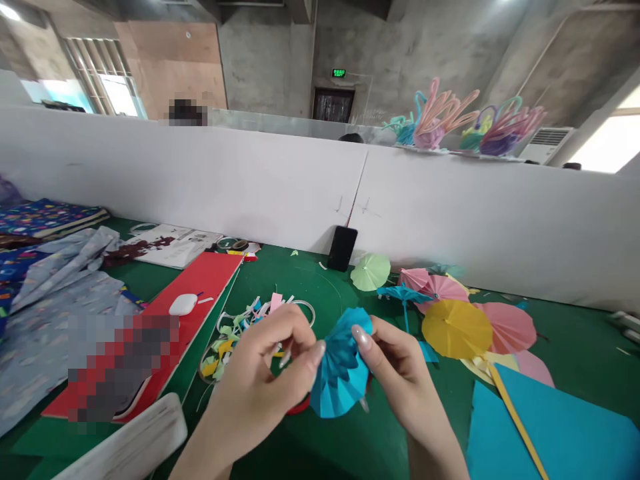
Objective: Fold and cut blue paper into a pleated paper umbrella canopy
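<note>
A pleated blue paper fan [340,370], shaped like a small umbrella top, is held between both hands above the green table [310,280]. My left hand [265,380] pinches its left edge with thumb and fingers closed. My right hand [400,373] grips its right side, thumb on the upper folds. A pile of coloured paper scraps [235,327] lies just behind my left hand.
Finished paper umbrellas, green [370,271], pink [440,288], yellow [456,328] and blue [400,293], lie at right. Blue paper sheets [550,433] fill the right corner. A red board [200,280] with a white case [183,304], fabric [50,287], a black phone [343,248] and a white partition [250,180] surround the area.
</note>
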A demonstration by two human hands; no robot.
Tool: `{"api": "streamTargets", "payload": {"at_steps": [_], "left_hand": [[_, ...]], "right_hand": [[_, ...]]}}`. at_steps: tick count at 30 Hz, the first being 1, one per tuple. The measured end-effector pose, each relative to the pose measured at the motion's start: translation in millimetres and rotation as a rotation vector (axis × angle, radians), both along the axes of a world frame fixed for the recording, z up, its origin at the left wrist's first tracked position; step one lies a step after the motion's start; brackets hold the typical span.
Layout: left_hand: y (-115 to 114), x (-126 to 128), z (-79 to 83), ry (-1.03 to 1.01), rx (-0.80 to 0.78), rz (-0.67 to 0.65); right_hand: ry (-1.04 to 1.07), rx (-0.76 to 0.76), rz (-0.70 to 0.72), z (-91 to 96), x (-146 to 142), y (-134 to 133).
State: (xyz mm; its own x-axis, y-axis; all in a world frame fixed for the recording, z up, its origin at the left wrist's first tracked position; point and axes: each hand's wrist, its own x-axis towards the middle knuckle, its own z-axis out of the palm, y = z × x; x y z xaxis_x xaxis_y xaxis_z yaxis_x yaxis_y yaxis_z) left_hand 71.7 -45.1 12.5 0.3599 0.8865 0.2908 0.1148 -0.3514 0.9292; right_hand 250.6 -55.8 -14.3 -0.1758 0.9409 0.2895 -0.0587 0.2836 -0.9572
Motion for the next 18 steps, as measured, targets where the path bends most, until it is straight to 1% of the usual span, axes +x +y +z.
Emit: {"api": "streamTargets", "payload": {"at_steps": [4,11,14,18], "left_hand": [[2.5,-4.5,-2.9,-0.009,-0.002,0.047],[1.1,0.9,1.1,0.066,-0.062,0.024],[2.3,2.3,1.4,0.099,-0.076,0.017],[4.0,3.8,-0.6,0.167,-0.031,0.03]], "right_hand": [[0.066,-0.036,-0.043,2.0,1.5,1.1],[0.072,-0.04,-0.05,0.3,-0.3,0.8],[0.049,-0.056,-0.06,1.1,-0.6,1.5],[-0.037,-0.058,-0.089,1.1,-1.2,-0.1]]}}
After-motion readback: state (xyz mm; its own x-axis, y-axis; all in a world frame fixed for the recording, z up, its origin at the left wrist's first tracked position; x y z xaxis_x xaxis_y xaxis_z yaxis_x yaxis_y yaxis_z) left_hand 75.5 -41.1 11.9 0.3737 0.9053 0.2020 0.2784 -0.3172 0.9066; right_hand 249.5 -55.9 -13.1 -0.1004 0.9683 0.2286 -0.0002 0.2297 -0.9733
